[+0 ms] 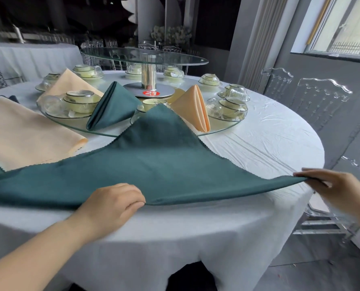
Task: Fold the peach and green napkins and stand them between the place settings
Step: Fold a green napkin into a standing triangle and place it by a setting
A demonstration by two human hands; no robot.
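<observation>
Head view: green napkin [160, 164], likely light and limp, lies on the tablecloth [248, 148], apex at 12 o'clock; left hand [112, 204] grips its near fold, right hand [330, 185] pinches its 3 o'clock corner.

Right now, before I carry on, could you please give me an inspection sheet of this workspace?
Surface: round table under a creased white tablecloth, with a glass turntable carrying the place settings.
Job's things: flat green napkin lying as a triangle at the near edge; standing green napkin and standing peach napkin on the turntable between settings; flat peach napkin at the left.
Clutter: nothing seen.
Hands: left hand grips the flat green napkin's near edge; right hand pinches its right corner.
Cables: nothing seen.
Surroundings: clear chairs at the right, window beyond.
</observation>
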